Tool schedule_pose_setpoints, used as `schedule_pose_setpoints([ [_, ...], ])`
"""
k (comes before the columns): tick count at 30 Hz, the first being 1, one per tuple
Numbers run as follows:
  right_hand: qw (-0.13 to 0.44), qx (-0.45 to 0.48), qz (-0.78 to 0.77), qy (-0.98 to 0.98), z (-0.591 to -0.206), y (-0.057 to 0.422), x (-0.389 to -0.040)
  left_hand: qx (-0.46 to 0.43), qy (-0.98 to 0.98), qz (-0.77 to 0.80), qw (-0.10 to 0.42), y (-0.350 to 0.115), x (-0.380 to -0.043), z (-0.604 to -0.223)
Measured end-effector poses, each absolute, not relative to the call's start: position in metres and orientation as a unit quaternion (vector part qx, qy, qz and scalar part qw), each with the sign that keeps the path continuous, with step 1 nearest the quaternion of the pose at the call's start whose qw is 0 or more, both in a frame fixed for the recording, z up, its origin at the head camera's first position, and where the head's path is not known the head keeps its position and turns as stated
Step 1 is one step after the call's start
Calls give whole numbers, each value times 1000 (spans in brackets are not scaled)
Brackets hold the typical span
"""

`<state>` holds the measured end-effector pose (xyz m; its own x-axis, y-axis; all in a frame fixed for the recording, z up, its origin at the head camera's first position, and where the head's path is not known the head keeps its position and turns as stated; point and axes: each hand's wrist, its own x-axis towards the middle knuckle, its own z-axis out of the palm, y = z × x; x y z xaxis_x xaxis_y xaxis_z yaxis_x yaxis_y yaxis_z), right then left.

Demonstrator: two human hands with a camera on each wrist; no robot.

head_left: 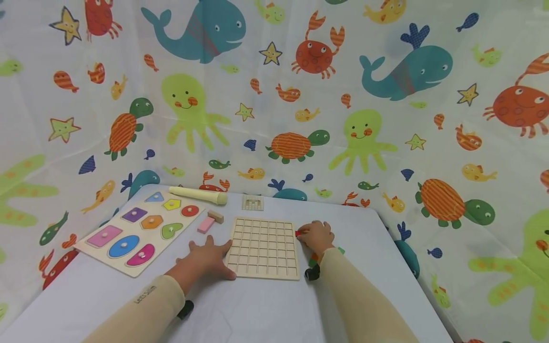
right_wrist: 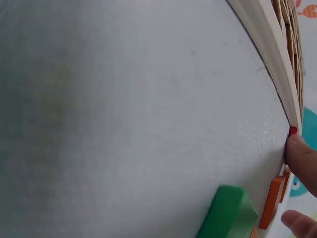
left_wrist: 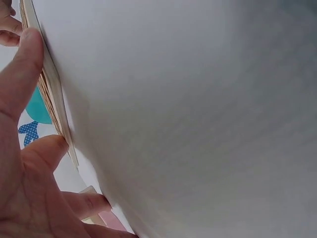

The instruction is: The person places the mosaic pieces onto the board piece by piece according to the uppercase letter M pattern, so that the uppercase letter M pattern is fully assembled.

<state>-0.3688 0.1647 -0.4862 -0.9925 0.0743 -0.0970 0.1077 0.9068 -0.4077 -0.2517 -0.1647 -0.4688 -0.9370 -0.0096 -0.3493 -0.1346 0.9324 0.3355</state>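
Observation:
A wooden grid board (head_left: 262, 248) with raised square cells lies flat on the table. At its left edge my left hand (head_left: 207, 259) is spread, thumb and index finger touching the rim; the left wrist view shows the thumb (left_wrist: 30, 54) against the board's side. My right hand (head_left: 317, 237) is at the board's right edge, its fingers pinching a small red block (head_left: 298, 233). In the right wrist view the red block (right_wrist: 293, 131) sits beside the board's corner, mostly hidden by a fingertip. Under that hand lie a green block (right_wrist: 228, 213) and an orange block (right_wrist: 271, 203).
A knob puzzle board (head_left: 141, 224) with coloured shapes lies at the left. Near it are a pink block (head_left: 206, 225), a brown block (head_left: 216, 216) and a cream microphone-shaped stick (head_left: 197, 195). A small wooden piece (head_left: 253, 202) stands at the back, before the printed curtain.

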Motion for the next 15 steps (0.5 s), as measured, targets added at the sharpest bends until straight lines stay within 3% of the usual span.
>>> schedule_pose_setpoints([
  [15, 34, 21, -177, 983, -483, 158, -371, -43, 964, 193, 180, -166, -250, -469],
])
